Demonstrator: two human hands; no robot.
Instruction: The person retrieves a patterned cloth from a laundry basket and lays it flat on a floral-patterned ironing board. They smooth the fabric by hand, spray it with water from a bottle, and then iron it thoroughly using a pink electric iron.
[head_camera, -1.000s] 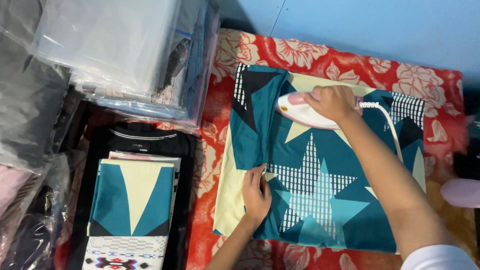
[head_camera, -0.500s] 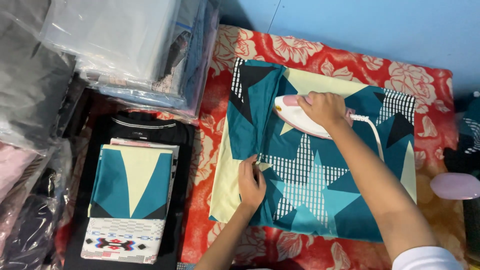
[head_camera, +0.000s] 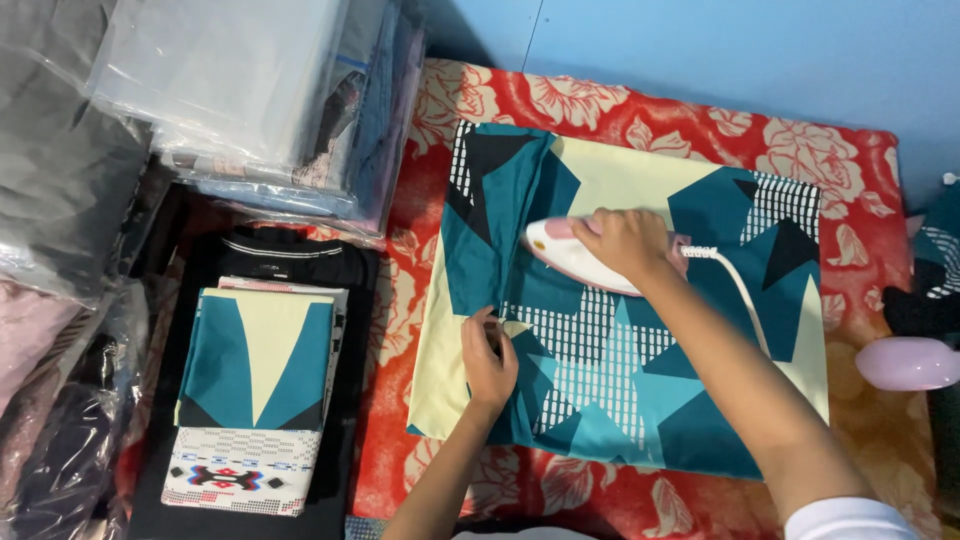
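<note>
A: Bags (head_camera: 230, 90) of clear plastic, packed with folded cloth, far left at the top. Below them a stack of folded cloths (head_camera: 255, 400), top one teal and cream, on a dark tray.

B: Noted. Next to the right?

A: Red floral cover (head_camera: 400, 400), which serves as the worktop. On it the teal and cream patterned cloth (head_camera: 620, 400) lies flat, long axis running left to right.

B: Left hand?

A: Left hand (head_camera: 490, 360) sits on the near left part of the cloth, fingers curled in a pinching grip on a fold or edge there. How much fabric it has I cannot tell.

B: And the right?

A: Right hand (head_camera: 625, 240) is closed around the handle of the white and pink iron (head_camera: 575, 260). The iron rests on the cloth, up and to the right of the left hand, nose pointing left, long axis along the cloth's. Its white cord (head_camera: 745, 300) trails right along the forearm.

B: Which hand is nearer the iron?

A: The right holds it; the left is near but apart, just below the nose. Farthest right, a pale pink rounded object (head_camera: 905, 362) at the cover's edge.
</note>
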